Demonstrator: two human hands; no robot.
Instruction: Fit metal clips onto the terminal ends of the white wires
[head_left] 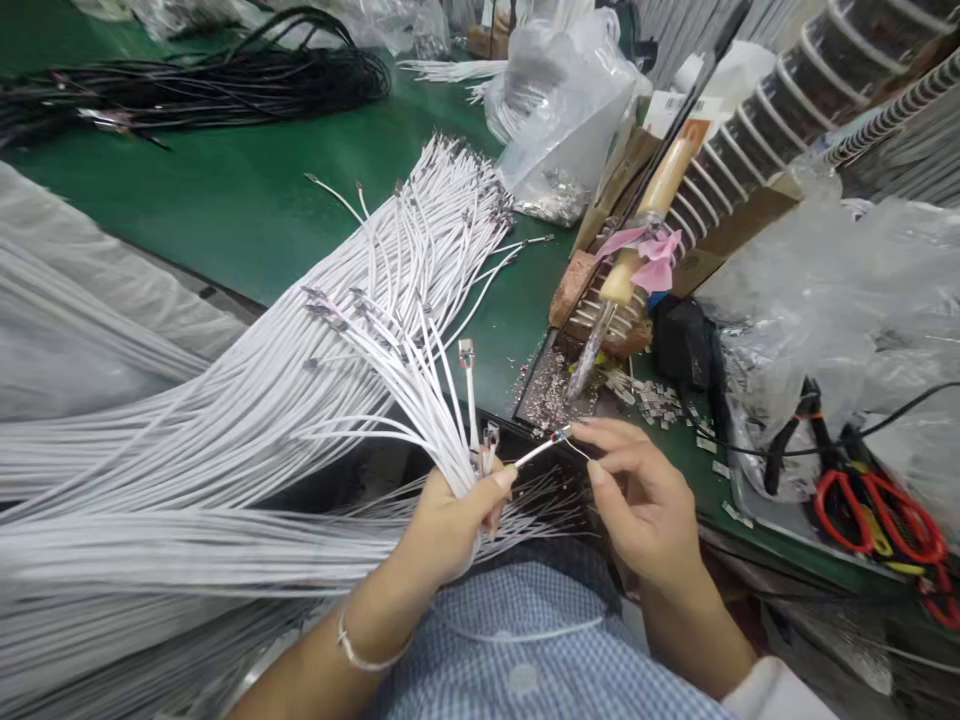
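Observation:
My left hand point(457, 520) is closed round a bunch of white cables point(427, 400), one of them pinched out between thumb and finger toward the right. That cable ends in a small metal connector point(561, 434) with bits of red and dark wire at it. My right hand point(649, 490) is at this end: a fingertip touches the connector, and a thin pale wire point(579, 452) runs from there to the thumb, which pinches it. Another white cable with a metal connector point(466, 352) sticks up above my left hand. More white cables point(300, 340) lie behind, fanned across the bench edge.
A soldering iron point(619, 275) with pink wrapping rests in a spring holder point(787, 100) by a brick point(574, 285). Loose metal connectors point(656, 400) lie on the green bench point(247, 190). Red-handled scissors point(900, 515) and cutters point(806, 425) lie right. Black cables point(225, 80) lie far left.

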